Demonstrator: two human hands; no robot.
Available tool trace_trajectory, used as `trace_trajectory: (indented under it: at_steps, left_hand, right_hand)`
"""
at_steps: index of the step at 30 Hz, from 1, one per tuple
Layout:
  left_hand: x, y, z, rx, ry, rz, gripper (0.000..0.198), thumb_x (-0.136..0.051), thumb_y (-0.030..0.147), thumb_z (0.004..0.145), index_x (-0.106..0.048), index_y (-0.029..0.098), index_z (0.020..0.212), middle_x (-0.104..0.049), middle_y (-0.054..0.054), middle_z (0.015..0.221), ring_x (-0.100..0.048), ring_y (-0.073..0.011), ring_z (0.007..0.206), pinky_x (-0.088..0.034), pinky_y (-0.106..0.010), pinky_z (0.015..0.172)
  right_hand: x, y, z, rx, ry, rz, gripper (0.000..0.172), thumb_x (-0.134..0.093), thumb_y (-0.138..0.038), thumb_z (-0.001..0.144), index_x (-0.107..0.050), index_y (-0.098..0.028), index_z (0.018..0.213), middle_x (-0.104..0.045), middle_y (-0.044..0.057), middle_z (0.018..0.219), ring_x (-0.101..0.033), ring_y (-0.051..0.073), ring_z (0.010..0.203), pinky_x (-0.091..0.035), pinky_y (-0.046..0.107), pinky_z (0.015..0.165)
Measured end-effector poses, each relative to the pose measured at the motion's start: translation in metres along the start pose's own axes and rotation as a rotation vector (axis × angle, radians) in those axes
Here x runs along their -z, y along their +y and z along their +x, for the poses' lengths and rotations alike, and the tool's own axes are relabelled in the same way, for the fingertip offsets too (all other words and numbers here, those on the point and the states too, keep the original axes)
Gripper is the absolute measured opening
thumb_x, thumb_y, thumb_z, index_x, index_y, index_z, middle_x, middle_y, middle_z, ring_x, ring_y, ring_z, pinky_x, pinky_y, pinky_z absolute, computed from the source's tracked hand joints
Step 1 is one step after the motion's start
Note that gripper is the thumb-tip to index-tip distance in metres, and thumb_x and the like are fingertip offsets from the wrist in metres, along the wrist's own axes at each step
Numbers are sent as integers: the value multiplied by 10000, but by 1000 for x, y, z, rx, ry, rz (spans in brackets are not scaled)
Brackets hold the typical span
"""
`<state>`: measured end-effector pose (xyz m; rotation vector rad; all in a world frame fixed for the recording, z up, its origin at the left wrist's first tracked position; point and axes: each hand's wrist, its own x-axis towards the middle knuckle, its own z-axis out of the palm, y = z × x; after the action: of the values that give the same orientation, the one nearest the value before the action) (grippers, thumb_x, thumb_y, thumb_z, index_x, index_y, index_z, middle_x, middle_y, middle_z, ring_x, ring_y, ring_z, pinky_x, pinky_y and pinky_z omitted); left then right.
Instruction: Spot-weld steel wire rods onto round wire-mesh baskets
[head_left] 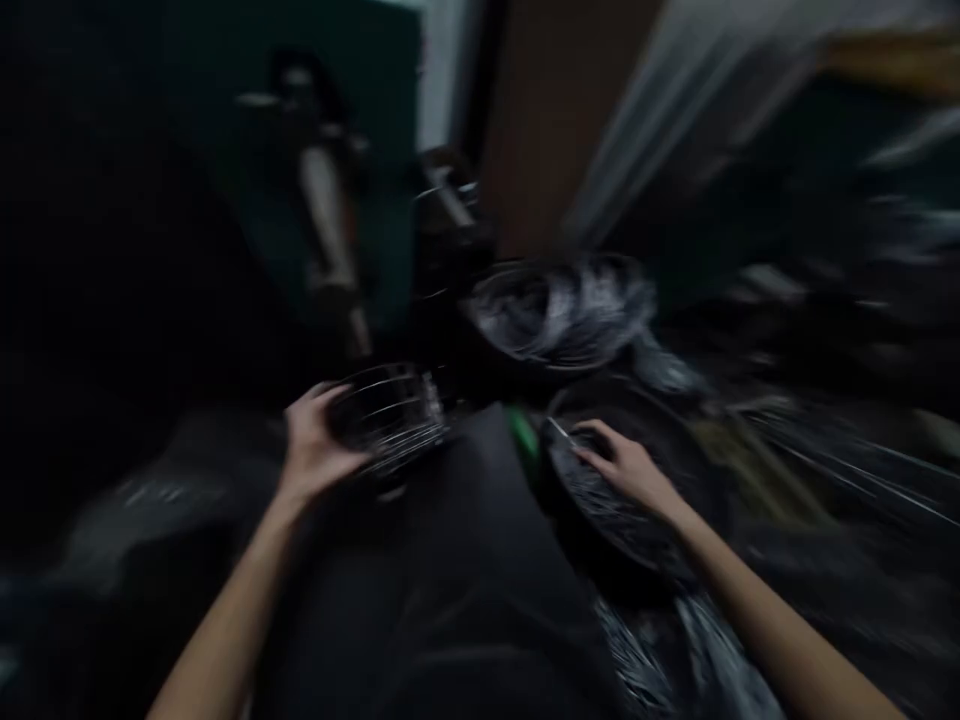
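A small wire frame (394, 415), shaped like an open cage, is in the grip of my left hand (319, 440), thumb below and fingers above its left end. My right hand (619, 462) is over a dark round basin (679, 415), its thumb and fingers closed on a short thin metal rod (559, 432). Many thin dark pieces (600, 500) lie in that basin, too blurred to name. My dark-clothed lap (480, 560) is between the two hands.
Behind the basin stands another round container (559, 362) filled with shiny wire-like pieces. Clear plastic sheeting (667, 640) hangs below the near basin. A blurred upright machine part (326, 210) rises before a dark green panel (382, 150). Long thin rods (862, 470) lie at right.
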<state>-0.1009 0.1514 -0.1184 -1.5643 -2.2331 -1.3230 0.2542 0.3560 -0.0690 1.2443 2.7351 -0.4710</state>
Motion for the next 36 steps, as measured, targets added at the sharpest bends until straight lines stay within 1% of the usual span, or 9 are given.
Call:
trace_trajectory:
  at_steps: [2,5,8,11,14,18,23,30,36]
  left_hand:
    - [19,-5,-18,52,-70,54,866,-874,450,480,-500,221,1227,-447,-119,1283,-425,-331,1223,-395,-511,1034]
    - [20,-6,-17,86,-159,68,786,-872,372,490,-531,232,1185,-385,-123,1327,-364,-339,1251,-383,-506,1045]
    - [17,-3,-11,55,-187,85,719,-848,383,537,-549,235,1174,-352,-128,1343,-341,-344,1249,-374,-522,1043]
    - [20,-1,-12,-6,-205,94,723,-824,434,580,-542,243,1218,-344,-137,1342,-338,-348,1250,-349,-547,1051]
    - [28,-2,-16,-19,-207,83,731,-813,489,594,-547,243,1229,-355,-137,1331,-339,-344,1255,-334,-548,1066]
    - [37,-6,-22,72,-193,27,762,-838,488,561,-551,250,1225,-351,-132,1343,-332,-349,1271,-358,-539,1065]
    - [40,-15,-18,132,-151,-15,795,-868,434,527,-544,271,1234,-337,-115,1359,-324,-346,1284,-374,-533,1069]
    - [35,-24,-2,95,-122,-63,771,-862,411,543,-546,258,1230,-338,-112,1360,-328,-334,1278,-385,-519,1068]
    - [35,-27,6,96,-135,-65,788,-874,367,524,-544,265,1232,-339,-109,1363,-331,-336,1279,-380,-525,1073]
  right_hand:
    - [-2,-42,10,104,-41,432,376,-551,-471,861,-645,-196,1099,-699,72,1017,-644,215,939,-507,335,835]
    - [-4,-110,21,159,-260,772,386,-652,-525,763,-711,-184,933,-716,57,893,-655,206,851,-503,302,779]
    - [-9,-163,43,258,-345,836,351,-665,-486,763,-730,-174,911,-725,49,850,-664,193,814,-500,293,761]
    - [-20,-189,68,413,-184,673,256,-612,-385,830,-735,-175,906,-737,48,867,-677,183,833,-498,277,769]
    - [-35,-198,78,640,51,265,253,-603,-330,860,-712,-198,1046,-733,62,1012,-687,176,863,-500,252,726]
    - [-48,-201,75,874,159,-93,337,-573,-275,890,-628,-243,1221,-703,47,1128,-697,144,774,-479,217,599]
    - [-43,-205,86,1016,307,-107,292,-556,-221,889,-660,-252,1161,-714,14,1090,-695,120,728,-469,214,612]
    - [-34,-209,100,1069,454,-111,254,-548,-187,887,-676,-243,1099,-716,-5,1080,-685,94,674,-450,205,598]
    - [-34,-211,106,1045,410,-121,283,-548,-175,880,-668,-245,1127,-712,8,1089,-689,100,689,-458,205,607]
